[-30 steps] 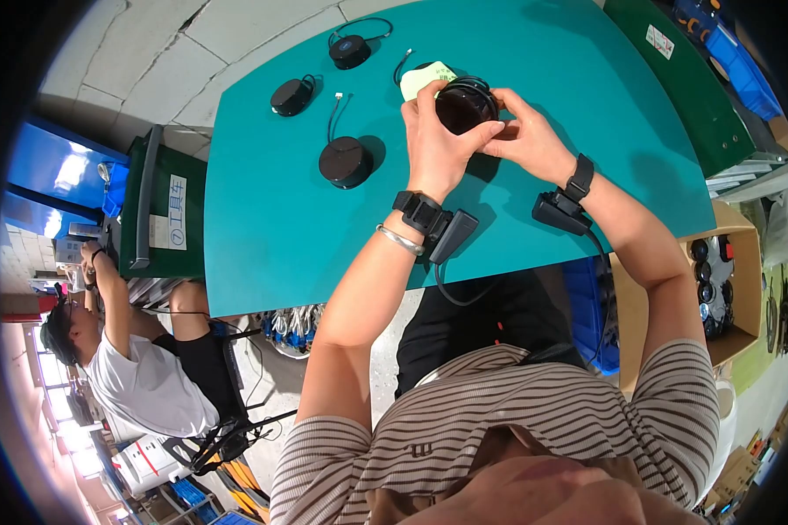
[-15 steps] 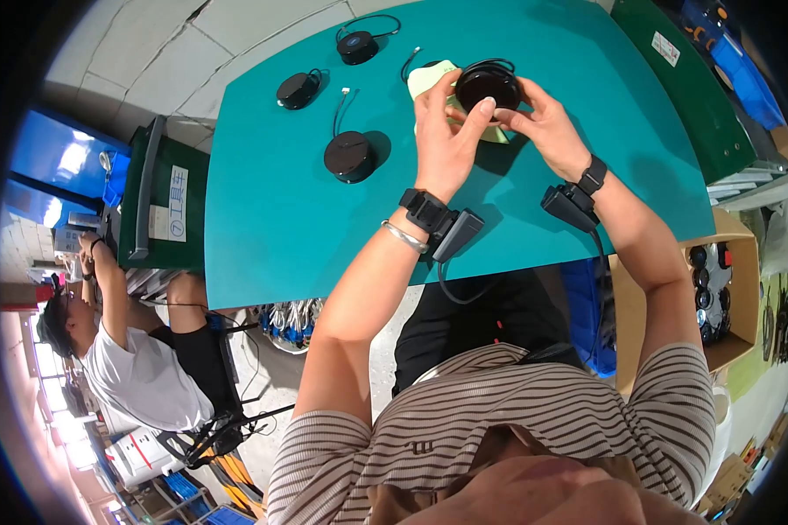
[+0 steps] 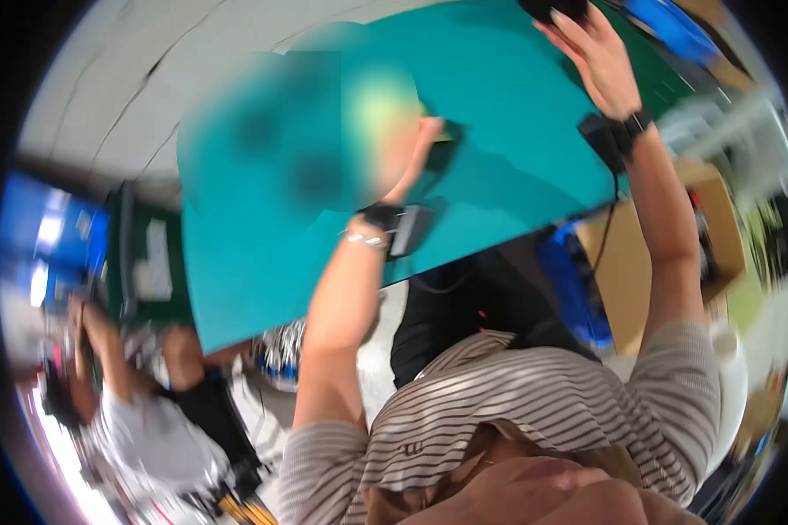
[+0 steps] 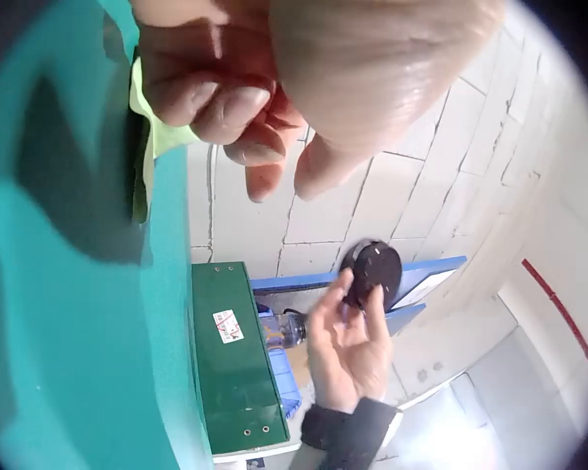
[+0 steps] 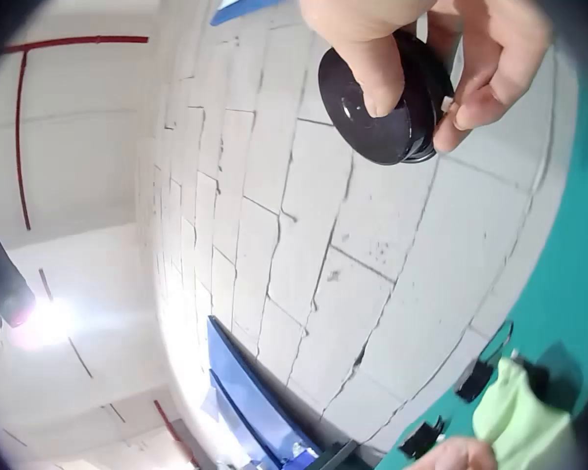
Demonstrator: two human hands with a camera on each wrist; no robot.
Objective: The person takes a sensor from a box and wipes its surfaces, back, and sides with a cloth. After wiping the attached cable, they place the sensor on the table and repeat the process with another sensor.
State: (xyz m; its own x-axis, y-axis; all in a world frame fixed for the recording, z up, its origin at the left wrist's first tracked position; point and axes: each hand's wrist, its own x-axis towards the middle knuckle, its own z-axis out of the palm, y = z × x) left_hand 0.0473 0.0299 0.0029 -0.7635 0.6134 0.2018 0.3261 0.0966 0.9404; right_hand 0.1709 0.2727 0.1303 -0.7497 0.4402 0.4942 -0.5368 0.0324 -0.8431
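A round black puck-shaped device is held up off the green table by my right hand, at the top right of the head view. The right thumb presses on its flat face, and the fingers lie at its edge by a small white plug. Low at the table, my left hand has its lower fingers curled against a pale yellow-green cloth. Its thumb and index finger stand apart in the left wrist view. The head view blurs this hand and the cloth.
Other black devices with cables lie on the green table, left of the cloth. A green cabinet stands beyond the table. By my right elbow is an open cardboard box, with a blue bin beside it. Another person sits at left.
Both hands were together at the black device. My right hand has carried it up and away to the right, while my left hand stays low by the cloth. The head view has shifted and blurred.
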